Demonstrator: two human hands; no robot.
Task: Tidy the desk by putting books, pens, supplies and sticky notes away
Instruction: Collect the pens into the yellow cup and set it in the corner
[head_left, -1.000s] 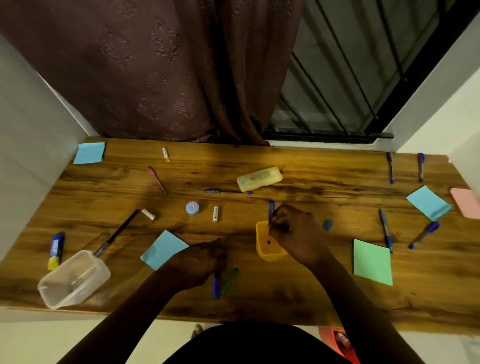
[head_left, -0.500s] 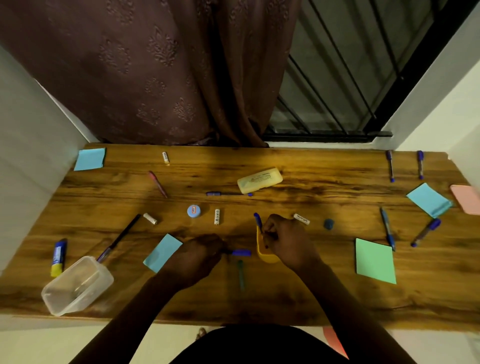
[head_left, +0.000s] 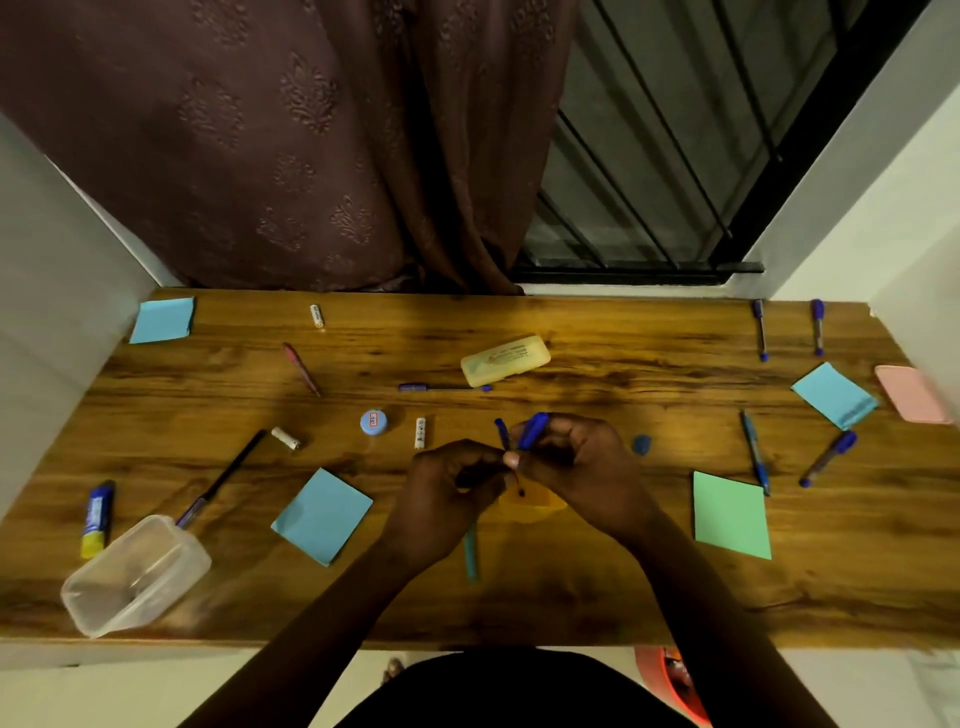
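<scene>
Both hands meet over the middle of the wooden desk (head_left: 571, 587), above a yellow cup (head_left: 535, 500) that they mostly hide. My right hand (head_left: 576, 467) grips a blue pen (head_left: 533, 431), cap end up, with its tip pointing down into the cup. My left hand (head_left: 449, 493) pinches the same pen's thin lower shaft. A second blue pen (head_left: 501, 433) stands in the cup. A teal pen (head_left: 471, 556) lies on the desk below my left hand.
Blue sticky notes (head_left: 322, 514) (head_left: 162, 320) (head_left: 834, 395), green (head_left: 731, 514) and pink (head_left: 911, 393) ones lie around. A clear plastic container (head_left: 135, 574), glue stick (head_left: 96, 519) and black pen (head_left: 223, 478) sit left. Yellow case (head_left: 505, 360) behind; several pens (head_left: 755, 452) right.
My left hand lifted the blue pen off the desk and brought it to my right hand above the cup. The pen that my right hand held now stands in the cup.
</scene>
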